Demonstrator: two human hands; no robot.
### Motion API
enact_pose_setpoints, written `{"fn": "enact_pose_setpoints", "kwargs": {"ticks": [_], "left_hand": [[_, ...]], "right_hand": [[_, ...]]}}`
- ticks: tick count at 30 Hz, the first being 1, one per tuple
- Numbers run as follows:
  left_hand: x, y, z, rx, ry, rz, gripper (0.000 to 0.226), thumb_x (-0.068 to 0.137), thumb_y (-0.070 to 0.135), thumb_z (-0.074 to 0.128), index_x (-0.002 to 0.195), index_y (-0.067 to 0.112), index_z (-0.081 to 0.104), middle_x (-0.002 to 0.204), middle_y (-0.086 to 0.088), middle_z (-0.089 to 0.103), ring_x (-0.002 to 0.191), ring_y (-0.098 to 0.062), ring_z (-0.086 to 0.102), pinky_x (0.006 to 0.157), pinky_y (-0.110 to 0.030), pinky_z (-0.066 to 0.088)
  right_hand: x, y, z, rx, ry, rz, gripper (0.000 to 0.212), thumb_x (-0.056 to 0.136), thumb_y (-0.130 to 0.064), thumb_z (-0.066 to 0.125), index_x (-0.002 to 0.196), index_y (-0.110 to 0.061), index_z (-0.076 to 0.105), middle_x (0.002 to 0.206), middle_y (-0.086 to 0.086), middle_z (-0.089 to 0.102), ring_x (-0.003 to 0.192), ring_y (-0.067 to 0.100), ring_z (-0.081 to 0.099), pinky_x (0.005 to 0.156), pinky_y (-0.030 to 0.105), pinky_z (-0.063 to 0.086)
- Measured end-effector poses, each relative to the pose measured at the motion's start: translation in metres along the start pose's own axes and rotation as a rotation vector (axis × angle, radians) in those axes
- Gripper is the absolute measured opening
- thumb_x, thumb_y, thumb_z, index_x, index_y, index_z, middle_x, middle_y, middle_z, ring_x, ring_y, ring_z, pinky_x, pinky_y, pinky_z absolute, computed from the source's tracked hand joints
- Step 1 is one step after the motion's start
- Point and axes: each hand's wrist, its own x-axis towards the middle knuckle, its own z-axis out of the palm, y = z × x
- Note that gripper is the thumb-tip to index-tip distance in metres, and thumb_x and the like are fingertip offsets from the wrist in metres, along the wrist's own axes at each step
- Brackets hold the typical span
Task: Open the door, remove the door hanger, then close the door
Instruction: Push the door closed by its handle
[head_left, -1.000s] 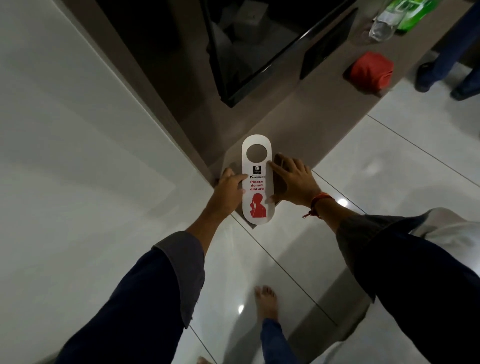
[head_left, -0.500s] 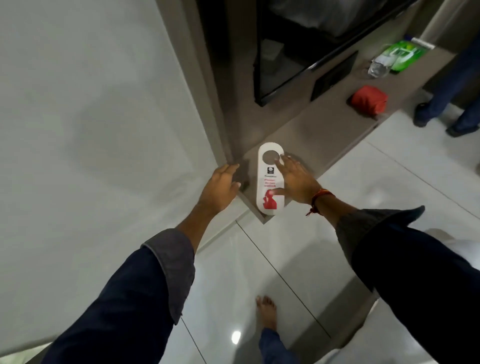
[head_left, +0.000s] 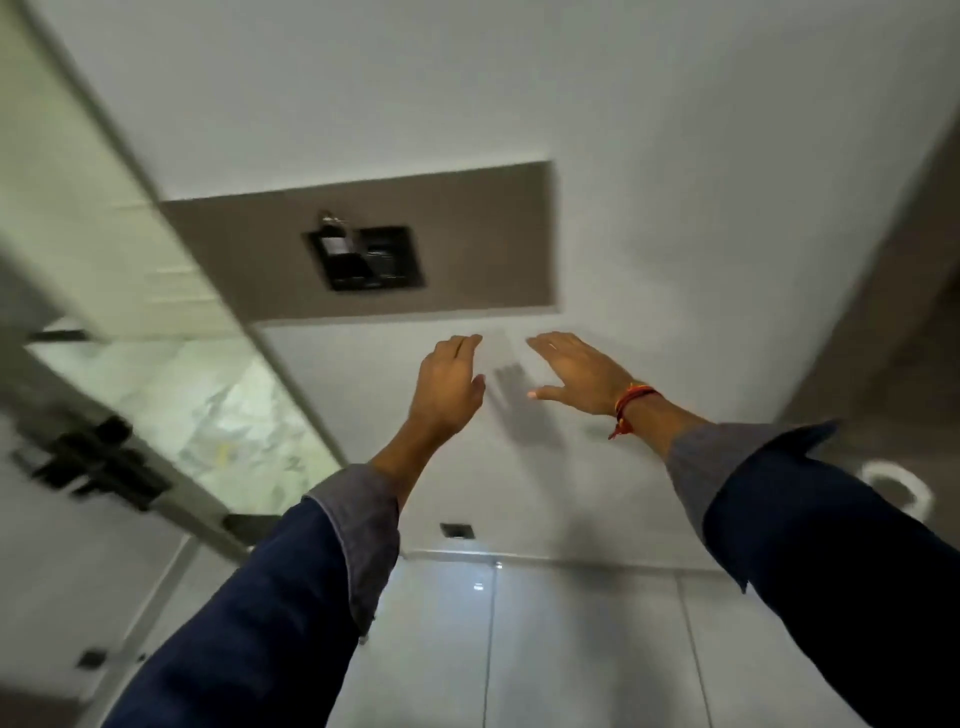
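Observation:
My left hand (head_left: 449, 387) and my right hand (head_left: 576, 371) are raised side by side in front of a white wall, fingers spread, holding nothing. A red thread band circles the right wrist. The white looped top of the door hanger (head_left: 896, 491) peeks out past my right sleeve, lying on a brown surface at the right edge; the rest of it is hidden by my arm. At the left, a glass door panel (head_left: 208, 415) with black hardware (head_left: 93, 462) shows blurred.
A brown wall panel (head_left: 467, 234) holds a black switch plate (head_left: 371, 257) above my hands. A small dark outlet (head_left: 457, 530) sits low on the wall. Glossy white floor tiles (head_left: 571, 649) lie below.
The view has swung left, from the brown shelf to the white wall. Both hands have come off the door hanger, which stays on the shelf, and are now raised and open.

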Motion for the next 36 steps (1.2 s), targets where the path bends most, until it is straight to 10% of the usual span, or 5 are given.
{"fn": "enact_pose_setpoints", "kwargs": {"ticks": [11,21,36], "left_hand": [[-0.187,-0.244,-0.214,0.255,0.746,-0.783,0.03,0.096,0.041,0.056,0.1,0.012,0.052,0.105,-0.012,0.054,0.099,-0.034,0.051,0.086,-0.048,0.042],[-0.233,-0.36,-0.242,0.143,-0.006,-0.682,0.076,0.102,0.028,0.054,0.162,0.021,0.008,0.171,0.0,0.009,0.157,-0.026,0.012,0.124,-0.057,0.021],[-0.162,-0.445,-0.224,0.276,0.068,-0.26,0.06,0.104,0.015,0.047,0.157,0.03,0.022,0.165,0.003,0.031,0.154,-0.018,0.023,0.124,-0.045,0.024]], "right_hand": [[0.129,-0.357,-0.004,0.023,0.047,-0.634,0.093,0.103,-0.058,0.058,0.173,-0.019,0.011,0.18,0.007,0.013,0.168,0.028,0.016,0.135,0.039,0.017],[0.193,-0.515,-0.032,-0.401,0.603,-0.949,0.103,0.099,-0.064,0.057,0.172,-0.008,0.013,0.18,0.016,0.004,0.169,0.035,0.01,0.136,0.053,0.021],[0.304,-0.492,-0.044,-0.593,0.921,-0.847,0.112,0.099,-0.084,0.03,0.17,-0.003,0.0,0.18,0.014,-0.008,0.169,0.029,-0.008,0.137,0.052,0.009]]}}
